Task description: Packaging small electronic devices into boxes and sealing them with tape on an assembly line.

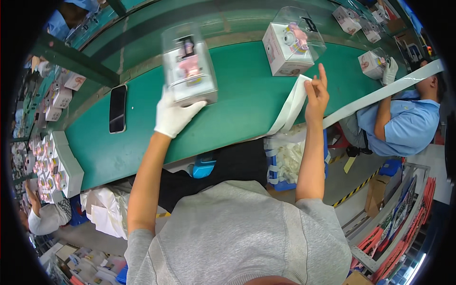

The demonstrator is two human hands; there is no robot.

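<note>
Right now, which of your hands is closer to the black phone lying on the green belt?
Left. The gloved left hand grips a clear box just right of the phone; the bare right hand is far across, holding white strip.

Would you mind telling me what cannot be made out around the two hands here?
- Head view: the clear boxed toy in the gloved left hand is motion-blurred, so its contents stay vague.
- Right hand: the white strip covers its fingertips' grip.
- Blue bin: the forearm and belt edge hide its contents.
</note>
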